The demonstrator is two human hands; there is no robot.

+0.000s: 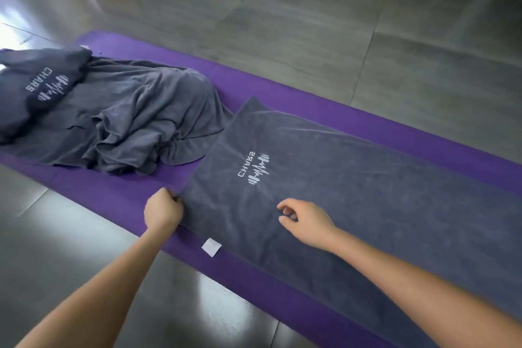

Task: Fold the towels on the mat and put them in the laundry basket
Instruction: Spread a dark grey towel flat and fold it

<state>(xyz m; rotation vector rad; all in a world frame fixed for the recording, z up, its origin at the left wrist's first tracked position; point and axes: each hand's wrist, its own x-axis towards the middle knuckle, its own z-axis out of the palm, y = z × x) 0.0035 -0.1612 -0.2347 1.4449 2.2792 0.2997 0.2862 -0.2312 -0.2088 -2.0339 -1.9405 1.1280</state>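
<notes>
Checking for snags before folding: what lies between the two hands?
Head view: only bare cloth of the spread grey towel lies between the left hand, gripping its corner, and the right hand.

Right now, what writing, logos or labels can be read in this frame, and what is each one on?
"CHARS", beside a pulse-line logo: dark towel at the far left.
"CHARS" apparently again, seen mirrored, same logo: flat towel.
White tag on the flat towel's near edge: nothing legible.
</notes>
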